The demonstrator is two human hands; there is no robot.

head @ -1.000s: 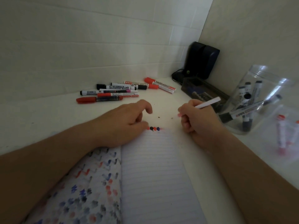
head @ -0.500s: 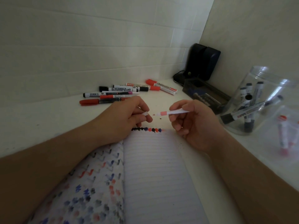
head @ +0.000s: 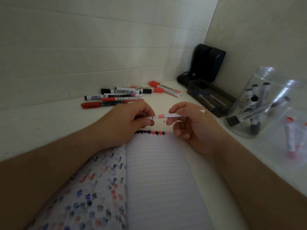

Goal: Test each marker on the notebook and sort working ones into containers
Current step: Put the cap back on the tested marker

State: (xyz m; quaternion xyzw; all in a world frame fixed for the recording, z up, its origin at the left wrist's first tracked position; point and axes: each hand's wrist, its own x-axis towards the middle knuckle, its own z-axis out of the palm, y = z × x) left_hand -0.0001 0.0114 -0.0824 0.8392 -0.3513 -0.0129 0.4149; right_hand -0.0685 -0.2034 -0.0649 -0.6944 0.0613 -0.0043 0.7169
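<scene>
An open lined notebook [head: 159,176] lies in front of me, with a row of black, blue and red test marks along the top of its right page. Just above that row my right hand [head: 191,127] pinches a thin white marker [head: 167,116] with a pink band, held level. My left hand [head: 131,123] grips the marker's cap, which meets the marker's left end. Several untested markers [head: 129,95] lie at the back of the white table. A clear jar [head: 259,103] on the right holds black markers. A second clear container [head: 292,138] holds red ones.
A dark rectangular box [head: 211,98] sits behind my right hand, in front of a black device [head: 207,63] in the wall corner. Tiled walls close in the back and right. The notebook's left page is covered with coloured marks.
My right hand lifted the marker off the page and turned it level. My left hand brought the cap to the marker's tip, closing the gap between them.
</scene>
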